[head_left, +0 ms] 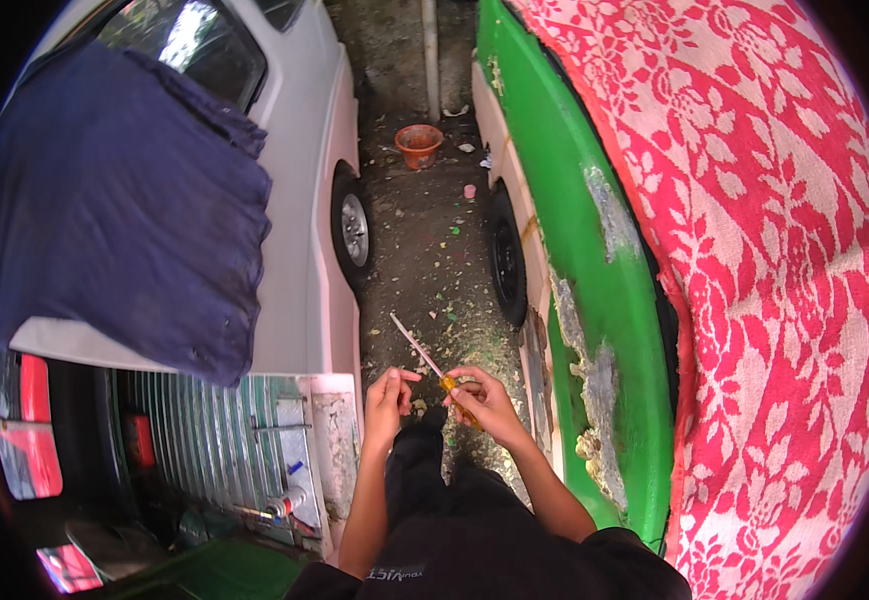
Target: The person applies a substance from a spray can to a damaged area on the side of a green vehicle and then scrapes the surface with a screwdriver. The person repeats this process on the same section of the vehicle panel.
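My right hand (485,405) is closed round the amber handle of a long screwdriver (418,347). Its thin metal shaft slants up and to the left, with the tip over the ground between two vehicles. Close by on the left, my left hand (385,405) is raised with its fingers loosely bent and apart. Nothing shows in it, and it does not touch the screwdriver. To the right stands a green vehicle body (545,150) with rough patches of bare grey and flaking filler along its lower side.
A white vehicle (305,200) bounds the left, partly draped with a dark blue cloth (135,200). A red and white patterned cloth (775,250) covers the green vehicle. An orange pot (419,147) stands farther along the littered ground. A spray can (286,502) lies in the open rear at lower left.
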A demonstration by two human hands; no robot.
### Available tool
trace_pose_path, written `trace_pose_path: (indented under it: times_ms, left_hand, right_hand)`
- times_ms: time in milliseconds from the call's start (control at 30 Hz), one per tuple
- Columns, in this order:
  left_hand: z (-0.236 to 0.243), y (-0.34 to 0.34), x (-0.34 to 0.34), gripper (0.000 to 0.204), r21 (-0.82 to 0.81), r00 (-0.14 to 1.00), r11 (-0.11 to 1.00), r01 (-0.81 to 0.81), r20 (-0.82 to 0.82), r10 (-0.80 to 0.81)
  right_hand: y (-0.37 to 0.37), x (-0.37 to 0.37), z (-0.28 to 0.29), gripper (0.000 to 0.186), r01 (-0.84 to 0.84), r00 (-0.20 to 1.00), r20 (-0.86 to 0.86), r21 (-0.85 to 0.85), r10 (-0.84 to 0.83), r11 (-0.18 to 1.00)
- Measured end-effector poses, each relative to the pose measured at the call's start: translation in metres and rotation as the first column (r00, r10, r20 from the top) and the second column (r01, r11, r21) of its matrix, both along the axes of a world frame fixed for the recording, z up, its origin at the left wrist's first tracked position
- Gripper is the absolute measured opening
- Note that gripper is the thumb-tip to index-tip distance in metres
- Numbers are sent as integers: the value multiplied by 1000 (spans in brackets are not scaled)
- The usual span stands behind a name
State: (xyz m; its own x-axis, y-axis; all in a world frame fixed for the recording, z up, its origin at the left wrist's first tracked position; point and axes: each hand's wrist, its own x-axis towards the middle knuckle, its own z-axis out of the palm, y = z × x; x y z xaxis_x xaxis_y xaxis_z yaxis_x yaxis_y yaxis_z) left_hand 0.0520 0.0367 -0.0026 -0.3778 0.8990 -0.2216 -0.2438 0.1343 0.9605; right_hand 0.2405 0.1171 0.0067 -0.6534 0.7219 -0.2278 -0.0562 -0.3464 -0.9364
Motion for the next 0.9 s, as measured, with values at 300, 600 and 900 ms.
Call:
trace_pose_path:
  times_ms: [300, 600, 900]
  left_hand:
    - [-3, -143, 19, 37, -63, 939, 937, -344, -47, 342]
    - [-11, -275, 2, 31, -140, 822, 811, -569, -145, 551]
    - [-55, -396, -55, 19, -71, 692, 689, -721, -118, 712]
  right_hand:
    - [-76, -5, -10, 26, -105, 993, -59, -105, 100, 989]
    - [-158, -63, -23, 28, -304, 953, -47, -121, 301, 945]
    - [-278, -142, -60, 40, -359, 933, -9, -91, 359, 929]
